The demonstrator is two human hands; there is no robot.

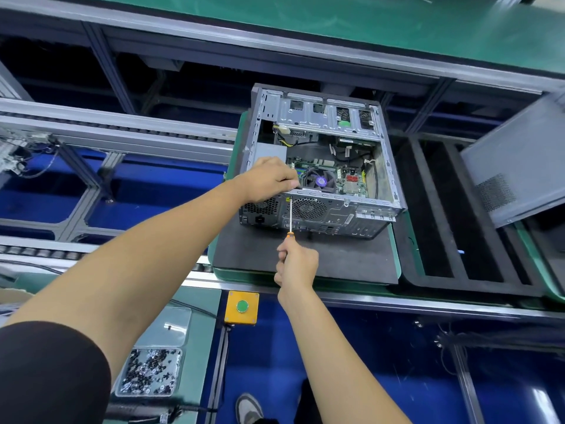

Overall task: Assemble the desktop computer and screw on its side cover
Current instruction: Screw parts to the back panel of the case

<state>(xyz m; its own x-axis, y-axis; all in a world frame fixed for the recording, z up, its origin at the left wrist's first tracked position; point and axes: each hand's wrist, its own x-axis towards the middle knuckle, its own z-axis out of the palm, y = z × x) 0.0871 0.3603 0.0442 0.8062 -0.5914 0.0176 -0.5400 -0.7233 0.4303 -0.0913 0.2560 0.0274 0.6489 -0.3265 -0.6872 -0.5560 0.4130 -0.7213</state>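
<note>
Black sleeve [46,374] of the left arm fills the near left corner of the head view, and beside it a clear tray of screws [149,372] sits on the grey-green bench by a yellow box with a green button [241,306]. Beyond them the right hand [296,264] grips the orange handle of a screwdriver [289,223], its shaft rising up the rear panel of the open computer case [318,166], the tip near that panel's top edge. Just above the tip the left hand [269,179] is curled over the same rim, pinching something too small to make out. That case lies on a black foam mat [305,258], toward its far edge. At the right, well apart, the grey side cover [516,166] leans tilted over a black slotted tray [470,246]
</note>
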